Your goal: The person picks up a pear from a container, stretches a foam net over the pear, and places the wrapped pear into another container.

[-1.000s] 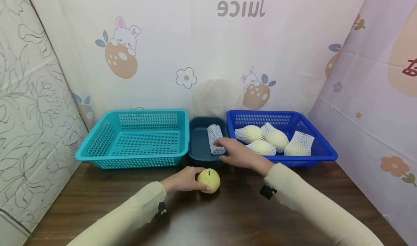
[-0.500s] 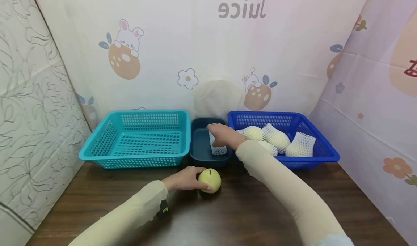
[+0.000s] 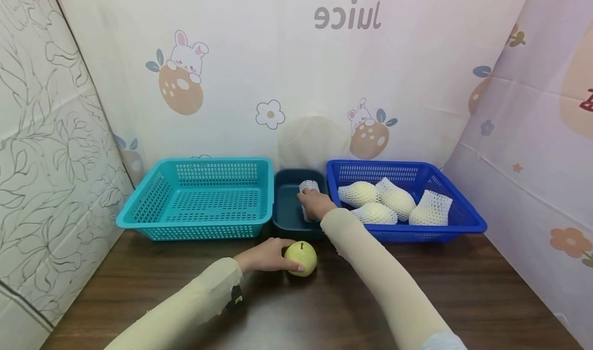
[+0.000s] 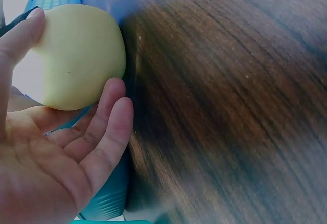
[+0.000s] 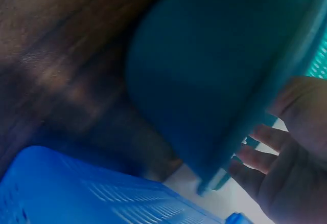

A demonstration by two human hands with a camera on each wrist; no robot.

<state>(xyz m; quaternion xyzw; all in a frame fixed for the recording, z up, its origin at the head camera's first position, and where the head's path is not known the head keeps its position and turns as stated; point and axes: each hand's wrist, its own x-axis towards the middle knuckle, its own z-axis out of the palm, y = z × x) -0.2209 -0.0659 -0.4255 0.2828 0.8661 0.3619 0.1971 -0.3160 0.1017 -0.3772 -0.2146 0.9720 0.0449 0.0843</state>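
Observation:
A round yellow-green pear sits on the wooden table, stem up. My left hand holds it from the left side, thumb in front and fingers behind; in the left wrist view the palm faces the pear. My right hand reaches into a small dark blue-green tray, over a white foam net sleeve that lies inside. Its fingers overlap the sleeve's middle. In the right wrist view the tray wall hides the fingertips, so I cannot tell whether they pinch the sleeve.
Left of the tray stands a turquoise plastic basket with bare perforated floor showing. On its right, a blue basket contains several fruits in foam nets. A patterned cloth hangs close behind.
My right hand has moved from the sleeve's right side to above it, then lowered onto it. The left hand keeps its hold on the pear. The head view has shifted slightly.

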